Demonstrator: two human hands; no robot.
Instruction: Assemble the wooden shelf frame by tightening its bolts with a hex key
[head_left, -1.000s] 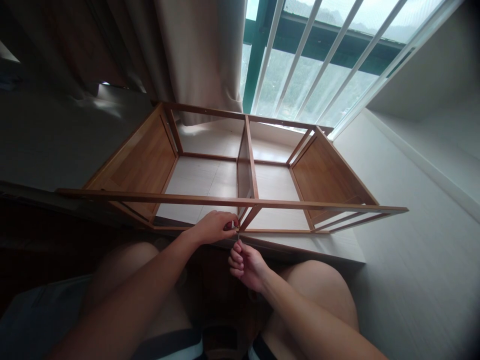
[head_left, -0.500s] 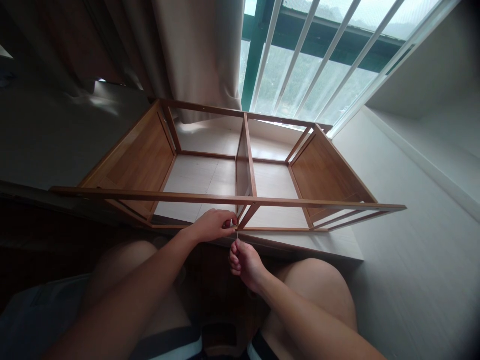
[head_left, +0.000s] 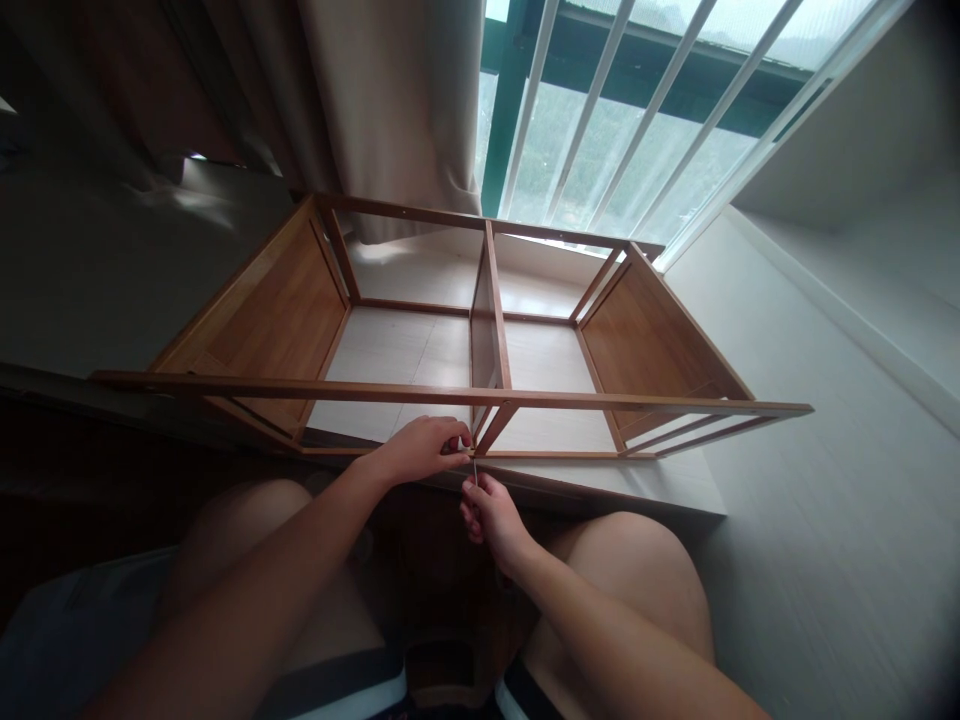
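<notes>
A wooden shelf frame (head_left: 420, 392) lies on its side on a pale floor in front of me, with a middle divider (head_left: 489, 320) and panels at both ends. My left hand (head_left: 420, 448) is closed on the near lower rail right at the foot of the divider, fingertips pinched at the joint. My right hand (head_left: 491, 515) sits just below it, closed round a thin metal tool (head_left: 475, 468) whose tip points up into that joint. What the left fingertips pinch is too small to make out.
A beige curtain (head_left: 397, 100) hangs behind the frame beside a barred window (head_left: 615, 120). A white wall runs along the right. My bare knees (head_left: 637, 570) flank the hands, with a dark surface at the left.
My right hand has turned and crept up closer to the joint. The left hand has stayed on the rail. The view has dipped slightly.
</notes>
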